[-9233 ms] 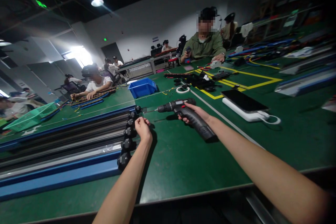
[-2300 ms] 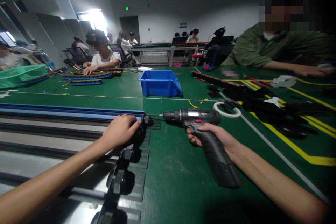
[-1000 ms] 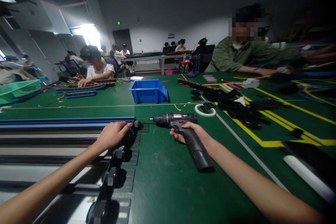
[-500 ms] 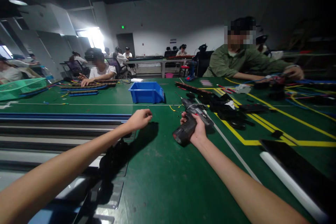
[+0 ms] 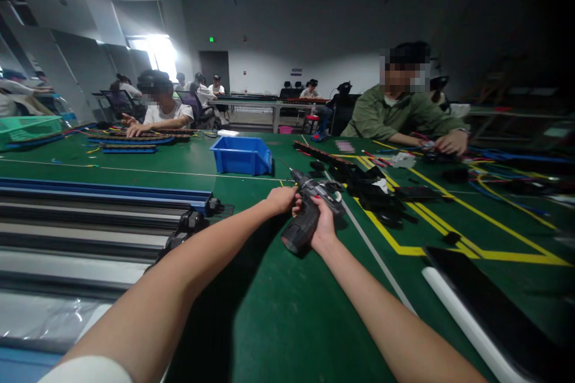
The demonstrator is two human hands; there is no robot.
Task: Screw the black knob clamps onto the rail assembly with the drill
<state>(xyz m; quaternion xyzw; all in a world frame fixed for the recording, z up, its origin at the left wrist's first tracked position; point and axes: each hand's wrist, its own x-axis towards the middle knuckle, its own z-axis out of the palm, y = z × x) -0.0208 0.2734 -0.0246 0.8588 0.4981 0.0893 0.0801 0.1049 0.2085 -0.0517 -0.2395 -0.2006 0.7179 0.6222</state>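
My right hand [image 5: 324, 224] is wrapped round the grip of a black cordless drill [image 5: 309, 209], whose thin bit points forward and to the left. My left hand [image 5: 283, 198] is closed, its fingertips right beside the drill, just below the chuck. Whether those fingers touch the drill or pinch something small I cannot make out. Beyond both hands a blue plastic bin [image 5: 242, 157] stands on the green tabletop [image 5: 269, 311]. Under and beside my left arm lie long rails [image 5: 90, 215] with black end pieces [image 5: 191, 221].
Right of the drill lie black parts [image 5: 377, 188] and yellow tape lines [image 5: 422, 209]. A dark flat panel with a white edge [image 5: 462, 317] sits at the near right. Across the table a person in a green shirt [image 5: 386, 114] handles cables; another person [image 5: 166, 116] works at the left.
My left hand has moved right, from above the rail ends to beside the drill. The drill stays in my right hand. The co-worker's hands on the right have moved closer together.
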